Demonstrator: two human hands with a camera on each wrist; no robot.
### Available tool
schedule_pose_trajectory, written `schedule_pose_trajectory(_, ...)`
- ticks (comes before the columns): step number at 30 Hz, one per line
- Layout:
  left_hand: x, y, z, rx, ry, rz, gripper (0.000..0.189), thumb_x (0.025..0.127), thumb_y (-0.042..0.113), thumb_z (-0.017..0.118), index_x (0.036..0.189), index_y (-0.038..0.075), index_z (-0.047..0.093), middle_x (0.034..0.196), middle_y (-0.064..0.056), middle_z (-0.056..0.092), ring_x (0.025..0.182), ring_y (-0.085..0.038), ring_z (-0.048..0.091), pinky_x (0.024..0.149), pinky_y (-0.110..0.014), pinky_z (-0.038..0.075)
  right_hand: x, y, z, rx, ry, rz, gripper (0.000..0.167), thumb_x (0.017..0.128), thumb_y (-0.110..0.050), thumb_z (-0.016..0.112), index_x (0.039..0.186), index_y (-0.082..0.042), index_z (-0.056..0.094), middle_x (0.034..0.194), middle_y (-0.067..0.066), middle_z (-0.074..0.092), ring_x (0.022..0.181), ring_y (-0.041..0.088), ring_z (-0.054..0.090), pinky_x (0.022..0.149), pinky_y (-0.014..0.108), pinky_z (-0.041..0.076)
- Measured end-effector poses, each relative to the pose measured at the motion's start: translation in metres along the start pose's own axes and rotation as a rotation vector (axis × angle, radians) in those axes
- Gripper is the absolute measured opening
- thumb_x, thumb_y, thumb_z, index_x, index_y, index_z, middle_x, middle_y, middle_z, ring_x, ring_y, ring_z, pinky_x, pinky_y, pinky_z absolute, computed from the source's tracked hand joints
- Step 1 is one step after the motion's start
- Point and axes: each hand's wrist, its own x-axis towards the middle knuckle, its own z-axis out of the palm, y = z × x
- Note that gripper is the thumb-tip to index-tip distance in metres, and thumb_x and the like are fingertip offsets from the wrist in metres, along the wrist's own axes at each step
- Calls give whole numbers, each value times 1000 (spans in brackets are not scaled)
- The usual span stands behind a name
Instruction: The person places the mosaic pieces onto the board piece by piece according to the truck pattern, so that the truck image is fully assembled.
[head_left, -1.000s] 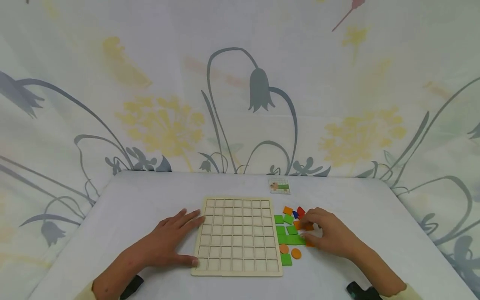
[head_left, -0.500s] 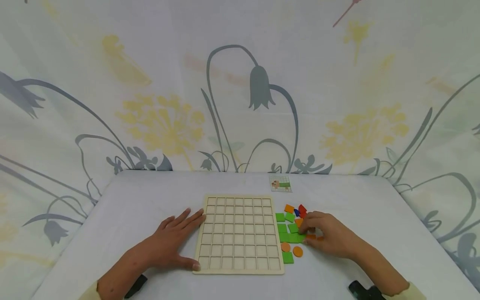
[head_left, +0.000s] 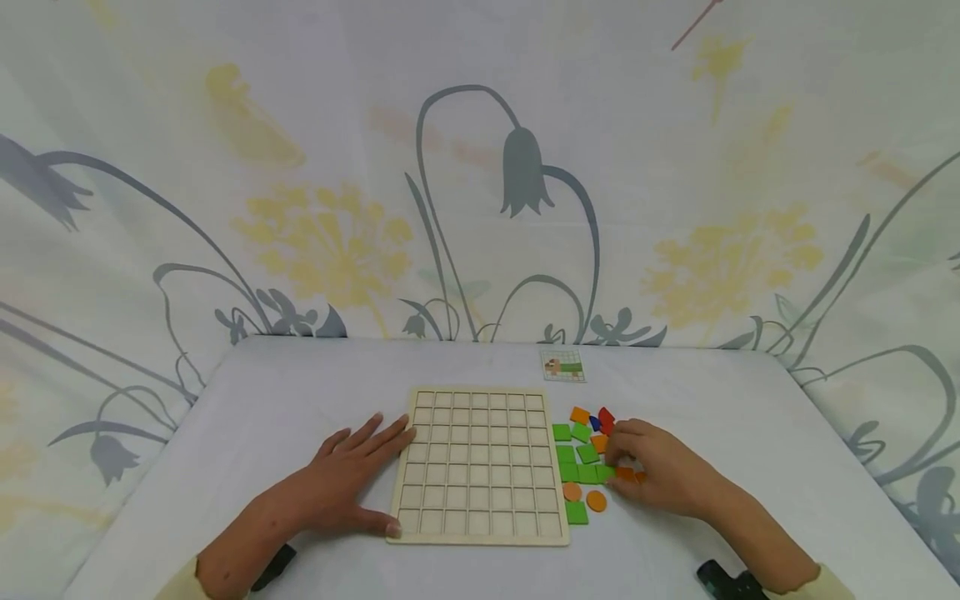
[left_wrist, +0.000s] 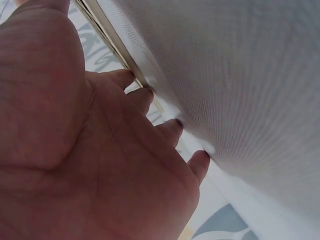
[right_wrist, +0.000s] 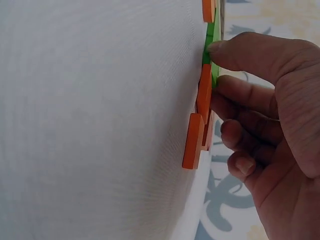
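A pale wooden grid board (head_left: 480, 465) with square cells lies flat in the middle of the table. My left hand (head_left: 341, 483), fingers spread, rests along its left edge, with fingertips and thumb on the rim. In the left wrist view the fingers (left_wrist: 170, 131) are extended toward the board's side. To the right of the board, my right hand (head_left: 663, 467) pinches a green square tile (head_left: 604, 473) at the end of a green row between thumb and index finger. Orange tiles (right_wrist: 204, 95) lie right beside those fingertips; the other fingers are curled inward.
More green tiles (head_left: 562, 432), two orange discs (head_left: 596, 501), an orange square (head_left: 580, 414), red pieces (head_left: 606, 416) and a blue piece (head_left: 595, 423) lie beside the board. A small picture card (head_left: 563, 366) sits farther back. A floral curtain (head_left: 480, 167) hangs behind the table.
My right hand's fingertips have shifted slightly, closing on the green tile at the row's end. The left hand stays at the board's edge. The head view has tilted a little.
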Motion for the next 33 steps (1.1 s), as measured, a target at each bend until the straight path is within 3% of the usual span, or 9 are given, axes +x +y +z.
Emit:
schedule_pose_trajectory(5, 1, -1, 0, 6, 1, -4, 120, 76, 81, 75, 169, 20, 29, 178, -1, 20, 163, -41, 14, 121, -73, 18, 1, 1, -2, 129, -25, 25, 23, 88, -19, 89, 97, -24, 69, 90, -15, 60, 84, 7, 54, 75, 24, 52)
schedule_pose_trajectory(11, 1, -2, 2, -15, -13, -24, 120, 76, 79, 77, 170, 23, 28, 178, 1, 19, 164, -39, 11, 122, -72, 16, 0, 3, -8, 254, -35, -10, 21, 90, -12, 85, 94, -25, 69, 85, -14, 61, 81, 9, 57, 71, 26, 50)
schedule_pose_trajectory(14, 1, -3, 2, -30, -19, -25, 119, 77, 79, 76, 170, 23, 28, 178, 2, 18, 164, -38, 10, 123, -71, 15, 1, 4, -9, 276, -35, -15, 20, 91, -13, 85, 94, -26, 69, 84, -15, 61, 79, 8, 57, 70, 25, 49)
schedule_pose_trajectory(21, 2, -4, 4, -39, -19, 2, 118, 78, 80, 75, 170, 22, 27, 178, 0, 18, 164, -40, 10, 122, -73, 15, 14, -2, -4, 316, 59, -109, 20, 93, -14, 84, 95, -27, 69, 82, -15, 61, 74, 6, 56, 66, 25, 48)
schedule_pose_trajectory(33, 3, -6, 5, -5, -7, 9, 120, 77, 83, 72, 170, 23, 27, 178, 1, 18, 163, -40, 11, 122, -71, 17, 42, -31, 13, 362, 73, -108, 14, 94, -16, 83, 93, -24, 72, 83, -15, 62, 75, 9, 55, 68, 25, 47)
